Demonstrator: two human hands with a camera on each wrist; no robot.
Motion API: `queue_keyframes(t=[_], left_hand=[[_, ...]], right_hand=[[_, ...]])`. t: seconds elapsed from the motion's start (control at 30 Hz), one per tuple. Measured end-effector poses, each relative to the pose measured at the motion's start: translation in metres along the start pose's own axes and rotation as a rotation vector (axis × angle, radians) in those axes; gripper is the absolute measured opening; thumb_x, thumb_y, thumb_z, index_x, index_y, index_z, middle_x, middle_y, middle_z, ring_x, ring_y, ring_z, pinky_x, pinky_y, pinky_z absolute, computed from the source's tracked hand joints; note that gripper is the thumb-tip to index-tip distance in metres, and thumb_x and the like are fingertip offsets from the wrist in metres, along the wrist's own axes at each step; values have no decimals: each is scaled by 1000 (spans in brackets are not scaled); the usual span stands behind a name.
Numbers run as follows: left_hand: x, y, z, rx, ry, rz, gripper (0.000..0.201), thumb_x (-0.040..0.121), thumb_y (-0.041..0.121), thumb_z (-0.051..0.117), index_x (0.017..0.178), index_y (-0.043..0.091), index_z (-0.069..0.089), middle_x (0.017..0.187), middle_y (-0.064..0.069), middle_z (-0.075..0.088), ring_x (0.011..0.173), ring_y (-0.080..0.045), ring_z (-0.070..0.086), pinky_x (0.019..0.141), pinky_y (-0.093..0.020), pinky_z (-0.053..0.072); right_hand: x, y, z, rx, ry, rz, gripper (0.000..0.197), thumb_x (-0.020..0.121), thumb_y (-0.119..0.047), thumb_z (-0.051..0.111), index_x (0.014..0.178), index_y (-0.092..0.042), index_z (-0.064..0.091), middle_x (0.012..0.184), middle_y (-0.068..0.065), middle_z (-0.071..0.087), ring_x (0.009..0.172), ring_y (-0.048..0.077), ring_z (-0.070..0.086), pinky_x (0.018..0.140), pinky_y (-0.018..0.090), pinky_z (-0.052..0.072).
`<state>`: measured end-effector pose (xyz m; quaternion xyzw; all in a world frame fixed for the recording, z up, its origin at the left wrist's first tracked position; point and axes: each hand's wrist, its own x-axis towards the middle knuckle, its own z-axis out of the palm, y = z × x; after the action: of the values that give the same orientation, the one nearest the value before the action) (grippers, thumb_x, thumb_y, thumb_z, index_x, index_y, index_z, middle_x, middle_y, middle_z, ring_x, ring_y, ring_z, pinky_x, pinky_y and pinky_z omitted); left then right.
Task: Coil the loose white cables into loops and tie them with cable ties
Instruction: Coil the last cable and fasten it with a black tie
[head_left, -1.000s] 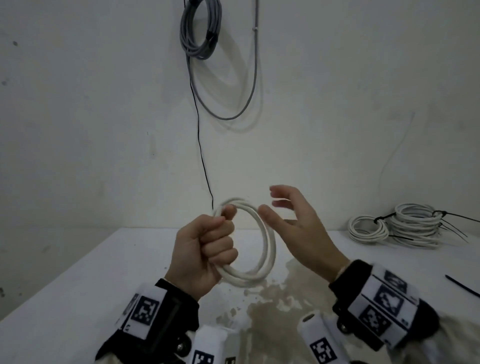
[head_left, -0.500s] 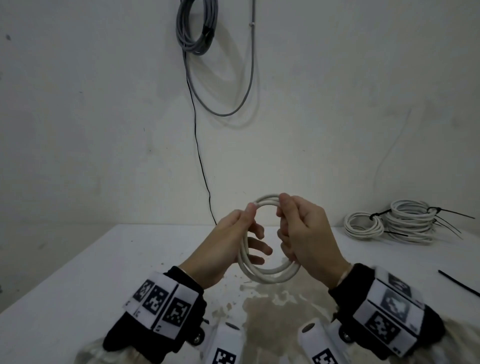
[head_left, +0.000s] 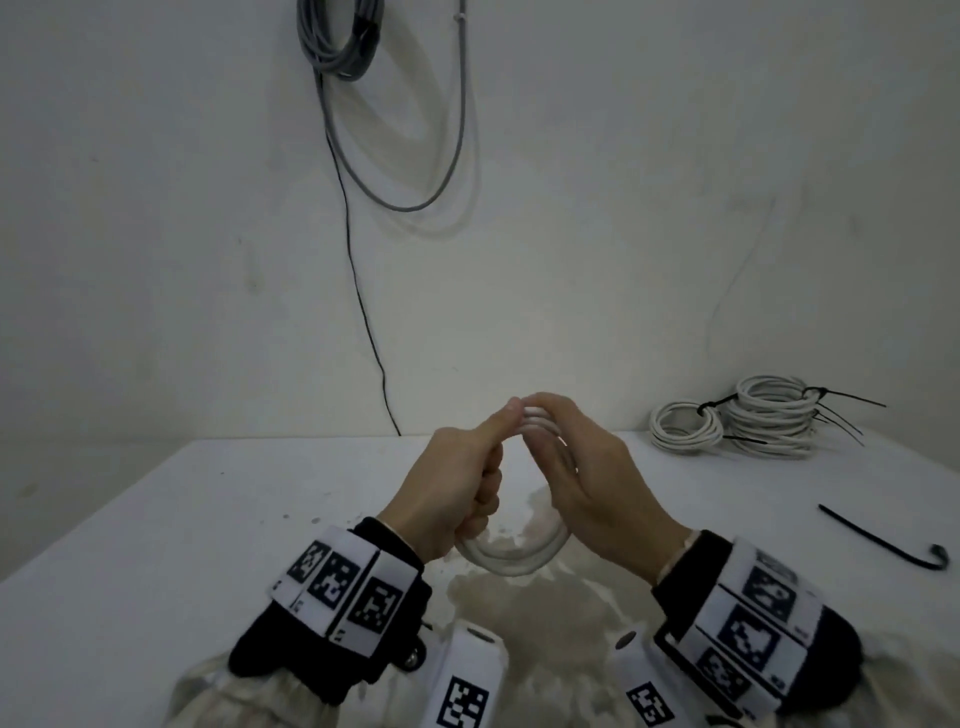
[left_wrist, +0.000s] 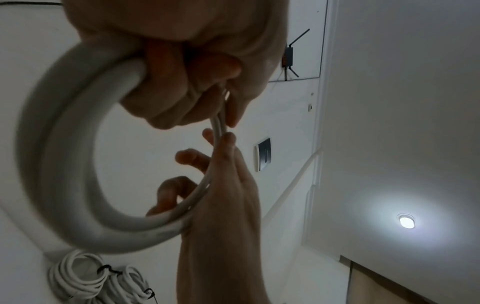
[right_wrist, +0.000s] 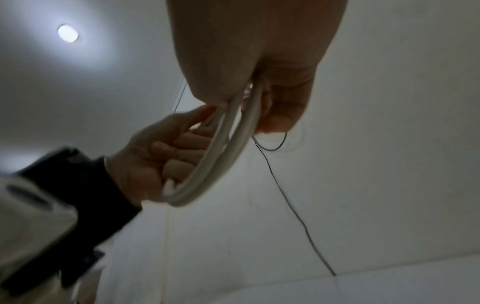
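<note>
A white cable coil of a few loops hangs in the air above the white table, held between both hands. My left hand has its fingers curled round the coil's left side, thumb up toward the top. My right hand grips the right side and top, its fingers wrapped over the loops. In the left wrist view the coil arcs from the left hand to the right hand. In the right wrist view the coil runs from the right hand to the left hand.
Two tied white coils with black ties lie at the back right by the wall. A loose black cable tie lies on the table to the right. A grey cable bundle and a thin black wire hang on the wall. A stain marks the near table.
One second ago only the left fist held the coil; the right hand then took hold of it. The left hand has now closed round the left side, and the coil sits lower.
</note>
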<state>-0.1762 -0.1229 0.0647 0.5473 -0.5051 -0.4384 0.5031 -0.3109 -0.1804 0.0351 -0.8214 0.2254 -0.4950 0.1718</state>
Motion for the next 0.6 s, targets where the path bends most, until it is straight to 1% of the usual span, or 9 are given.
queue_keyframes(t=[0.07,0.13,0.17,0.23,0.27,0.37,0.43,0.5,0.6], left_hand=[[1,5,6,66,-53,-30,58,86,65,43,53,23,21,48,5,17,40,-10,13,38,-18,13],[2,7,13,118,-96,-57,59,86,71,33,54,22,22,49,5,18,42,-10,12,38,-19,12],[2,7,17,139,-109,-65,61,85,73,29,54,21,22,49,6,18,42,-10,12,38,-20,12],[5,7,21,168,-135,-72,63,83,76,24,54,21,23,49,6,18,42,-10,12,37,-20,12],[7,7,22,167,-153,-80,63,83,76,24,54,21,23,50,6,18,42,-10,12,37,-20,12],[16,8,24,72,-226,-100,57,91,60,31,51,19,29,45,7,19,36,-7,12,35,-18,11],[21,11,25,-88,-310,-88,46,90,40,36,51,16,40,41,9,22,32,-5,14,34,-16,10],[24,12,27,-221,-406,-40,32,83,29,38,64,9,55,44,9,25,33,-3,18,35,-16,14],[27,11,34,-145,-428,74,34,94,23,35,93,0,60,53,7,32,41,-5,25,41,-16,28]], right_hand=[[-3,8,-5,-64,50,-80,29,94,-38,48,96,-11,59,70,-15,54,60,3,53,57,8,38],[-6,12,-11,-97,83,-92,39,91,-44,45,80,-8,56,56,-15,43,51,9,43,50,10,32],[-7,13,-13,-78,72,-95,38,91,-43,44,84,-8,57,56,-16,44,51,8,44,50,9,32],[-10,15,-17,-18,40,-132,37,93,-36,44,110,-9,63,61,-21,50,52,0,48,54,5,35],[-12,16,-19,3,45,-157,37,93,-31,45,119,-10,62,63,-18,52,52,-2,48,55,5,36],[-15,22,-25,59,130,-213,30,92,-22,50,112,-8,67,64,-1,57,51,-6,48,56,8,38],[-14,25,-31,130,173,-191,27,91,-19,51,108,-8,68,68,-6,59,47,-6,51,55,7,38],[-13,27,-38,212,205,-124,21,91,-15,55,107,-11,68,67,-16,60,40,1,48,50,10,39],[-13,31,-45,289,265,-15,21,88,-9,54,102,-17,68,59,-15,59,39,3,44,46,12,37]])
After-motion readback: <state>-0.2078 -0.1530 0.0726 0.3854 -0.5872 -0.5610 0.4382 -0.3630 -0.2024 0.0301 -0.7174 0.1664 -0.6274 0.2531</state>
